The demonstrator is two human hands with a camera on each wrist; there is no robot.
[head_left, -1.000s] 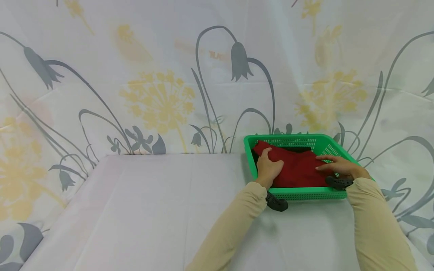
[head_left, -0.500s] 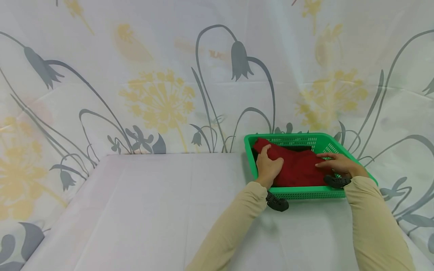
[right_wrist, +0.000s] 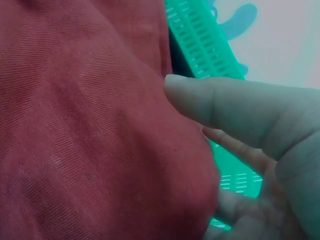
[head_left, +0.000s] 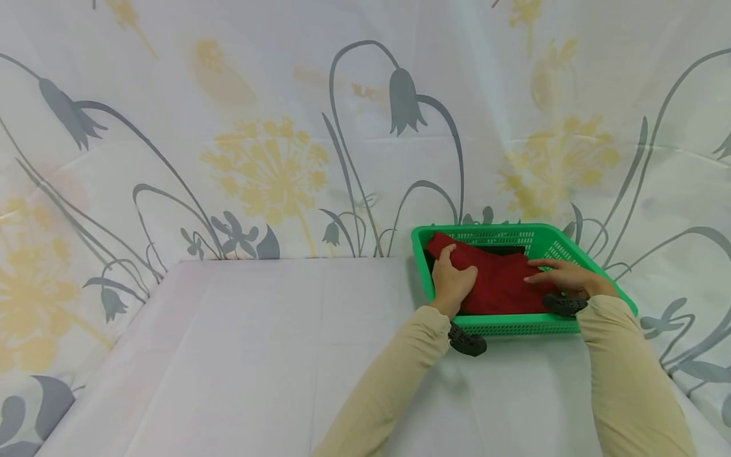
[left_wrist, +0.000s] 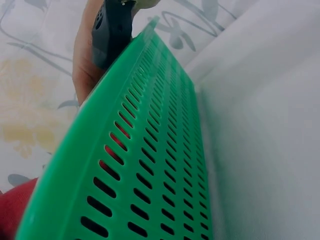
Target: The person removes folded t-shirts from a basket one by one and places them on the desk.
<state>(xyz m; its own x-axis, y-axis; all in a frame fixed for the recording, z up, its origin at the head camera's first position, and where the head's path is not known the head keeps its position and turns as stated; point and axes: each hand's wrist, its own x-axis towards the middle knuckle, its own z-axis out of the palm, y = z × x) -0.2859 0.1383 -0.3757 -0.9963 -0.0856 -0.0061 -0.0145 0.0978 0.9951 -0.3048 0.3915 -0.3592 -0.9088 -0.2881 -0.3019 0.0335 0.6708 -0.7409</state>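
Note:
A red folded cloth (head_left: pixel 497 282), finely ribbed in the right wrist view, lies in a green plastic basket (head_left: pixel 514 325). My left hand (head_left: pixel 454 279) reaches over the basket's near left side and rests on the cloth's left part, thumb and index finger spread; its other fingers are hidden. At the cloth's right edge is my right hand (head_left: pixel 565 277), fingers loosely extended. In the right wrist view its thumb (right_wrist: pixel 200 97) touches the cloth's edge, with the other fingers beside and below that edge. Something dark (head_left: pixel 505 250) shows behind the cloth.
The basket stands at the right rear of a table with a white cover (head_left: pixel 257 343). A flower-printed curtain (head_left: pixel 274 127) hangs right behind it. Slotted basket walls (left_wrist: pixel 145 150) rise around the cloth.
My right hand has shifted slightly left, further onto the cloth's right edge. The cloth's upper left corner has risen a little. My left hand has hardly moved.

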